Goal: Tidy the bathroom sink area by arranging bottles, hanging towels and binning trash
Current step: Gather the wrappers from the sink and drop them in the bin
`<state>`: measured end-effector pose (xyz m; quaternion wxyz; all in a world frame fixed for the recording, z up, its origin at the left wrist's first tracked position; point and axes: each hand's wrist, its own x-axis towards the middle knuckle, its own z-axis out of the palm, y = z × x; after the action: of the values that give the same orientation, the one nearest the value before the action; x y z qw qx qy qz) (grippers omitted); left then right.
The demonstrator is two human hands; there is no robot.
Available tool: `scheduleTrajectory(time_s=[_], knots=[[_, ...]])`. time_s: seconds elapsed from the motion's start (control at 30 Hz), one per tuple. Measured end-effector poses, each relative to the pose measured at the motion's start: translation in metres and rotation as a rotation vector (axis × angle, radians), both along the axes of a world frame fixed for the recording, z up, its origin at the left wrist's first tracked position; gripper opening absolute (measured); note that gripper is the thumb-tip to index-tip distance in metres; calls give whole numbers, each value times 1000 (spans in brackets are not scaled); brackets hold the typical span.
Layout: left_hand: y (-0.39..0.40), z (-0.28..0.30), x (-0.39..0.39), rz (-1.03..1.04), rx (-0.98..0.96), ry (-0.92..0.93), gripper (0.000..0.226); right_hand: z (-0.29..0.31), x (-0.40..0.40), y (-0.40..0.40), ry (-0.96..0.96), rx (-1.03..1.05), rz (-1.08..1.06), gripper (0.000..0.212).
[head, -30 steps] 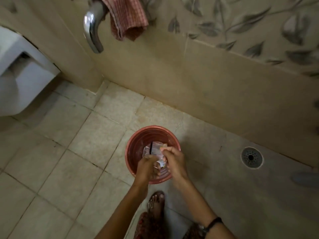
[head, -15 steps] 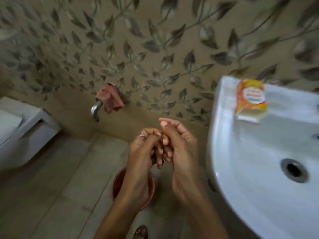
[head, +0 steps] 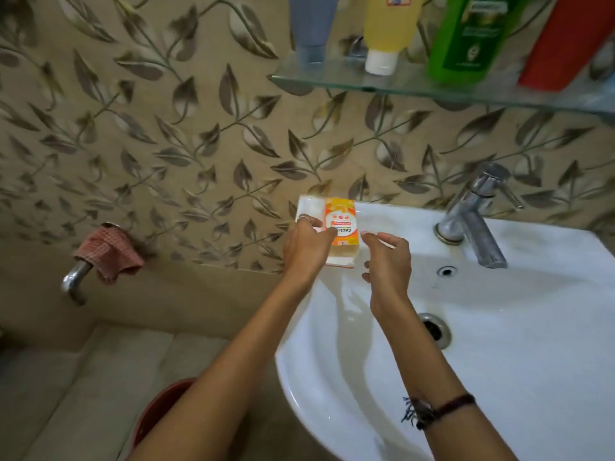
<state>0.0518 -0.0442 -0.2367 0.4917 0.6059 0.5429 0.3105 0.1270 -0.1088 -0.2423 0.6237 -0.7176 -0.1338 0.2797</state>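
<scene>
An orange and white packet (head: 342, 224) lies on the back left corner of the white sink (head: 499, 377). My left hand (head: 304, 247) grips the packet's left side, thumb on its printed face. My right hand (head: 387, 261) hovers just right of the packet over the basin, fingers loosely curled and holding nothing. A red bin (head: 159, 414) stands on the floor below the sink's left edge, mostly hidden by my left forearm. A red checked cloth (head: 108, 252) hangs over a wall tap at the left.
A glass shelf (head: 416, 84) above the sink carries a grey tube (head: 312, 24), a yellow bottle (head: 387, 28), a green bottle (head: 472, 34) and a red container (head: 565, 41). A chrome faucet (head: 472, 217) stands at the sink's back. The drain (head: 434, 329) sits beside my right wrist.
Both hands rose from the red bin, where they held scraps, up to the sink. My left hand has taken hold of the orange packet. The view lifted from floor to sink.
</scene>
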Motion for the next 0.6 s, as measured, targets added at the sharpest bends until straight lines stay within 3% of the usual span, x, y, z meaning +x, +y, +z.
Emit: scheduleTrajectory(time_s=[0.1, 0.23, 0.37, 0.47, 0.6], knots=[[11, -16, 8, -46, -29, 95, 36, -16, 10, 13, 8, -102, 99, 41], [12, -26, 6, -34, -1, 37, 27, -29, 3, 19, -34, -95, 112, 33], [-1, -25, -6, -15, 1, -135, 16, -30, -14, 16, -96, 19, 2, 9], [-13, -15, -26, 81, -56, -362, 9, -15, -38, 12, -165, 104, 48, 13], [-14, 0, -77, 217, -85, -508, 25, 2, -87, 7, -189, 195, 135, 10]])
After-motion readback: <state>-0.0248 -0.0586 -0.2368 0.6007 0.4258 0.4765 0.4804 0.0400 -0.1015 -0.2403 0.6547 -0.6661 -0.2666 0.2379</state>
